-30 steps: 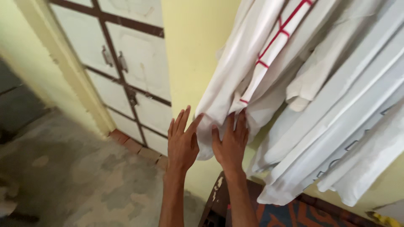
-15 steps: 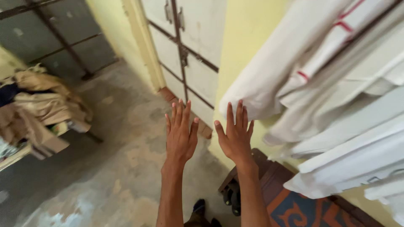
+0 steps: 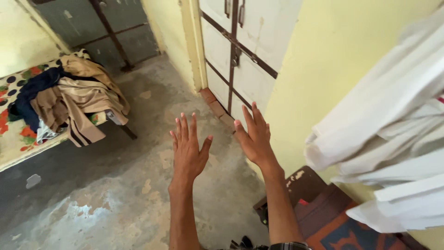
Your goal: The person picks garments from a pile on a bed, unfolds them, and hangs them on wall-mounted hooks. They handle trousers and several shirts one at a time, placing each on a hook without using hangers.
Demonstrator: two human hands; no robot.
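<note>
Floor (image 3: 115, 194) of stained concrete fills most of the view, with a yellow wall (image 3: 323, 69) and white panelled doors (image 3: 249, 51) beyond. Hanging white garments (image 3: 388, 139) crowd the right edge, well apart from both hands; a heap of tan and dark clothes (image 3: 69, 102) lies on a patterned bed (image 3: 14, 148) at left. Left hand (image 3: 187, 150) and right hand (image 3: 254, 139) are raised, fingers spread, holding nothing. To handle the hanging cloth well, I judge the hands should reach back right and grip its lower edge evenly.
</note>
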